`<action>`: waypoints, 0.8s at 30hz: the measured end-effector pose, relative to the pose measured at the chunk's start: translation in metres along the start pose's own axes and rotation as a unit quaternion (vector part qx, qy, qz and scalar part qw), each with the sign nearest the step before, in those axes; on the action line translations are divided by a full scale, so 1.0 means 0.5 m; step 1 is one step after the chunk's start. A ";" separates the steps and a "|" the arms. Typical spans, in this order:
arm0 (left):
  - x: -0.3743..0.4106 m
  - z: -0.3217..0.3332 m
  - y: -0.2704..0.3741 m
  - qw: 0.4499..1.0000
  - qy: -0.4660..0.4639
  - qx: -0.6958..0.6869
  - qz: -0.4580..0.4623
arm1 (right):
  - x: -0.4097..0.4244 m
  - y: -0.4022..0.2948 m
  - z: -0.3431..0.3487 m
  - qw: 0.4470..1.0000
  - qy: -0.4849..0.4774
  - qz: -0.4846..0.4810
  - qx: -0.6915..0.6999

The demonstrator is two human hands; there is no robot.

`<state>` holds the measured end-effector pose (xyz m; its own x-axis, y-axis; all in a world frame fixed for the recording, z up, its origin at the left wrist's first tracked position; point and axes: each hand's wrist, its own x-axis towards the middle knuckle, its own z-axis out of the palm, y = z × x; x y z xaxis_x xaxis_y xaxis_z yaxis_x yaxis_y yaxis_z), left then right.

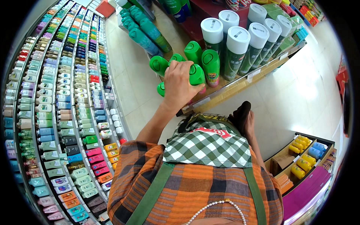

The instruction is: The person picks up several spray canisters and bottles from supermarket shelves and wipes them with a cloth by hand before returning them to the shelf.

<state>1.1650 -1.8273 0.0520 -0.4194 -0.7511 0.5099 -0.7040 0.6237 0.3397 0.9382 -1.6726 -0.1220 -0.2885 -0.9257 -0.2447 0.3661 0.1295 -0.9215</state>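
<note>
My left hand (178, 81) reaches over a cluster of spray cans with bright green caps on a display shelf (208, 97). Its thumb and fingers close around the cap of one green-capped can (197, 74) near the front edge. Right beside that stands another green-capped can (210, 67) with a pink base. More green caps (159, 65) surround the hand, some partly hidden by it. Low in front of my body, my right hand (249, 128) holds a dark cloth-like item (242, 114); most of its fingers are hidden.
White-capped dark green spray cans (237, 42) stand in rows right of the green caps. Teal-capped cans (146, 32) occupy the shelf's left side. Tall shelving full of bottles (66, 104) lines the left. A low shelf with yellow bottles (303, 163) is at lower right.
</note>
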 end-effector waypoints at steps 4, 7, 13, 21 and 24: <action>-0.002 -0.015 -0.011 0.999 -0.029 0.023 0.001 | -0.003 0.006 0.021 1.000 -0.008 -0.023 -0.005; -0.025 -0.040 -0.007 0.997 -0.066 0.036 -0.009 | -0.028 0.009 0.035 1.000 -0.014 -0.017 0.000; -0.056 -0.042 -0.006 0.995 -0.076 0.060 -0.001 | -0.040 0.009 0.048 0.999 -0.017 -0.028 -0.021; -0.084 -0.039 0.010 0.989 -0.068 0.129 -0.006 | -0.052 0.026 0.031 0.994 -0.015 -0.065 -0.092; -0.089 -0.046 0.012 0.988 -0.094 0.118 -0.025 | -0.048 0.033 0.025 0.988 -0.013 -0.084 -0.132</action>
<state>1.1926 -1.7853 0.0496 -0.4635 -0.8210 0.3334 -0.8319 0.5327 0.1556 0.9624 -1.6528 -0.1277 -0.3010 -0.9505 -0.0767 0.0714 0.0578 -0.9958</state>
